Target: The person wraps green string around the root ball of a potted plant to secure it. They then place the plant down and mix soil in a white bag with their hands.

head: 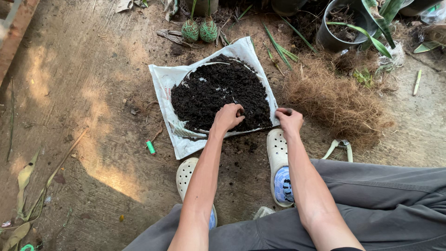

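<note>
A heap of dark soil [218,90] lies on a white plastic sack [162,79] spread flat on the concrete ground. My left hand [227,117] rests on the near edge of the heap, fingers curled into the soil. My right hand [289,118] is at the sack's near right corner, fingers closed as if pinching its edge; what it holds is unclear. A mound of brown coconut fibre [337,95] lies just right of the sack.
Two string-wrapped plant balls [200,30] sit behind the sack. A black pot with a green plant [341,28] stands at the back right. Pruning shears [341,148] lie by my right foot. A small green lighter [150,147] lies left of the sack. White clogs [278,153] cover my feet.
</note>
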